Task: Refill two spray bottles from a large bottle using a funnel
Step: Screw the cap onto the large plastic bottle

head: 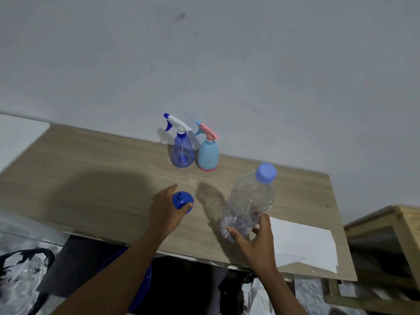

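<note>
Nearest, below counter (91,178) edge and down-left of large bottle (247,201): round blue basin-like thing (146,278), partly hidden by L forearm. Further left, crumpled plastic bag (20,273) w/ dark handles.

Grips large bottle at its near end w/ R hand (256,242), fingers (234,233) and thumb curled round the base. Clear, crumpled plastic, lilac-blue cap (265,172) on. Tilted, long axis from base at near-left up to cap at far-right, cap pointing up and away. Base on counter or lifted: can't tell. Contents: can't tell.

Just right of large bottle's base: white paper sheets (302,242), flat on counter by its near edge. Further right, off the counter: wooden frame (404,223).

Left of large bottle, apart from it, shadow on counter between: holds blue funnel (180,200) in L hand (164,210). Thumb curled over funnel's near rim, forefinger stretched out past its far-left side, other fingers hidden. Wide end down, spout up toward camera.

Beyond large bottle, up-left, at back of counter by wall (272,76): two sprayers upright, side by side, almost touching. Left: see-through blue spray bottle (181,153), white head, blue nozzle. Right: pale-blue spray bottle (208,158), pink head, pink base ring. Both nozzles pointing left.

Behind: plain grey wall w/ a dark smudge high up.
</note>
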### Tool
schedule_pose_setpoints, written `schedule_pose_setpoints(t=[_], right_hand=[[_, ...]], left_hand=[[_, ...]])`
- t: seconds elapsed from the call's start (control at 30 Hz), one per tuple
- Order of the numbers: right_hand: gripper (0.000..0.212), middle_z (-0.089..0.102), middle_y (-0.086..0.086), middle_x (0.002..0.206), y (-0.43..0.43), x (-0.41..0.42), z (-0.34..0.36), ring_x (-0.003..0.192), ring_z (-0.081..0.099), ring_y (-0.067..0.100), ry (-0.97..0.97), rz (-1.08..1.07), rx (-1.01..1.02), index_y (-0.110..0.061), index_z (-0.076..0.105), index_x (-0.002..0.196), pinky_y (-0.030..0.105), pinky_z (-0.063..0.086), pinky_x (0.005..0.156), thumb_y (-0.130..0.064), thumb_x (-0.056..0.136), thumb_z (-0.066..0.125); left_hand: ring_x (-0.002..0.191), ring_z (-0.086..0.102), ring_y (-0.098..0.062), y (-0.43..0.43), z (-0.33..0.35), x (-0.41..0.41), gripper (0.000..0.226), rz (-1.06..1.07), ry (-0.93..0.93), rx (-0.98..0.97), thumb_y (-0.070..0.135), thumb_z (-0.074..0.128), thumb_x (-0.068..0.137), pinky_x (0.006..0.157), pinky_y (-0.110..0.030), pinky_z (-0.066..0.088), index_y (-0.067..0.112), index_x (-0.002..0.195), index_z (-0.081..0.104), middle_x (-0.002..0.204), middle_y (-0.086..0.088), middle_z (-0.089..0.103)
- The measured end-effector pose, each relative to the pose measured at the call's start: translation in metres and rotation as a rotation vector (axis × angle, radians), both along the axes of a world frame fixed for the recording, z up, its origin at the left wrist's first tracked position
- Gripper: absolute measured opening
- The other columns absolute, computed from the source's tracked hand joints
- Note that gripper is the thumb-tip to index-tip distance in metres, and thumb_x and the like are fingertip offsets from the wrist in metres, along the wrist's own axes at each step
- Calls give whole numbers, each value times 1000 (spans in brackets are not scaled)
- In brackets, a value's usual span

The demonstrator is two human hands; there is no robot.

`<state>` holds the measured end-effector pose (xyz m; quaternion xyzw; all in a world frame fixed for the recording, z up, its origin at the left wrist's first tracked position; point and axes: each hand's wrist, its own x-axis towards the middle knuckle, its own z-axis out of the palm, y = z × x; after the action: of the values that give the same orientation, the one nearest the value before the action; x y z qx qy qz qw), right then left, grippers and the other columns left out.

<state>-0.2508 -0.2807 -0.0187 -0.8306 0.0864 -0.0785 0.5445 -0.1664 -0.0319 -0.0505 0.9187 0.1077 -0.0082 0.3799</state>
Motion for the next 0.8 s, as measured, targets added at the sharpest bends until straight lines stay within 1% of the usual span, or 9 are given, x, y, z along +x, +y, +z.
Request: schedule_pose_setpoints(t=[0.1, 0.23, 0.3, 0.47, 0.53, 0.57, 0.63, 0.73, 0.8], right_hand=[[65, 60, -14, 114, 1, -1, -1, 102, 61, -8, -4, -5, 44, -32, 48, 113, 6, 47, 80, -14, 68, 90], [61, 59, -23, 111, -1, -2, -5, 107, 60, -1, 3, 8, 47, -32, 49, 113, 8, 48, 85, -16, 70, 89], [61, 59, -22, 111, -3, 0, -6, 107, 61, 1, -1, 6, 48, -30, 51, 115, 12, 49, 88, -18, 69, 90], [62, 62, -12, 116, -14, 24, 0, 107, 61, 1, -32, -38, 71, -27, 51, 116, 25, 52, 91, -18, 69, 90], [61, 61, -7, 117, -24, 45, 3, 109, 60, 7, -54, -76, 76, -24, 51, 117, 34, 52, 95, -17, 70, 89], [62, 60, -5, 118, -30, 59, 5, 110, 60, 9, -67, -99, 77, -21, 51, 117, 38, 52, 97, -16, 69, 89], [63, 59, -3, 117, -40, 88, 8, 109, 60, 12, -91, -140, 67, -17, 51, 119, 42, 53, 96, -17, 69, 90], [66, 59, -5, 117, -50, 129, 13, 105, 58, 8, -111, -187, 8, -17, 51, 124, 40, 55, 90, -23, 70, 89], [66, 59, -4, 120, -55, 152, 12, 106, 57, 9, -109, -190, -1, -19, 50, 126, 39, 55, 89, -25, 72, 88]], left_hand=[[108, 64, -24, 8, -19, 6, 66, -49, 68, 35, 58, 70, 67, 90, -43, 54, 26, 124, 64, 115, 2, 69], [106, 65, -23, 8, -19, 7, 35, -46, 18, 49, 33, 73, 85, 89, -39, 53, 20, 117, 69, 115, 1, 70], [106, 66, -23, 6, -16, 9, 28, -47, -17, 52, 28, 71, 88, 90, -40, 53, 18, 114, 71, 115, 0, 71], [101, 64, -16, -18, -2, 28, 24, -107, -94, -38, 23, 72, 87, 90, -39, 53, 18, 110, 73, 110, 2, 70], [97, 62, -13, -39, 10, 45, 23, -155, -113, -89, 20, 72, 87, 85, -24, 48, 16, 110, 72, 109, 3, 68], [96, 62, -13, -51, 17, 54, 23, -177, -124, -88, 19, 71, 88, 79, -16, 42, 15, 110, 72, 109, 1, 68], [98, 63, -16, -74, 25, 76, 24, -220, -141, -72, 19, 69, 90, 76, -10, 33, 13, 114, 71, 113, -2, 69], [106, 63, -22, -107, 28, 109, 26, -265, -147, -55, 19, 63, 94, 80, -12, 32, 12, 119, 68, 118, -5, 68], [108, 62, -22, -123, 20, 129, 26, -255, -147, -34, 24, 60, 94, 90, -20, 41, 21, 120, 66, 119, 0, 68]])
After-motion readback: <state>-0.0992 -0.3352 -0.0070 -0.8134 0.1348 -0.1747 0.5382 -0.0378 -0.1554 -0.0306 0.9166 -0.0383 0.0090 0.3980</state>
